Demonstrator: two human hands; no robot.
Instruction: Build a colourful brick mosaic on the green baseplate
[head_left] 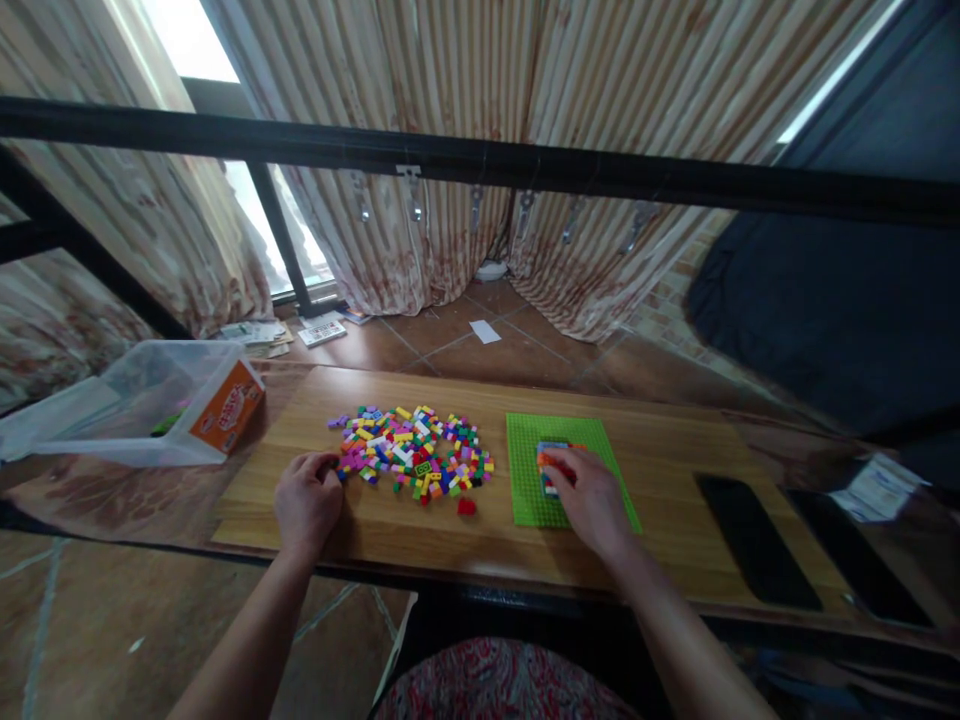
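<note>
On the green baseplate (525,500) stands a small build of toy bricks (551,447), with blue, orange, red and white showing. My right hand (592,500) reaches over it, thumb and fingers closed around bricks of the build and hiding part of them. A pile of loose multicoloured bricks (405,438) spreads over the wooden board left of the plate. My left hand (306,500) rests at the pile's left edge, fingers curled; whatever they may pinch is hidden. A red brick (466,507) lies apart, in front of the pile.
A clear plastic bin (157,400) with an orange label stands left of the wooden board (390,540). Two dark phone-like slabs (757,540) lie at the right, near a white paper packet (877,488). A black metal rail (480,160) crosses beyond the board, before the curtains.
</note>
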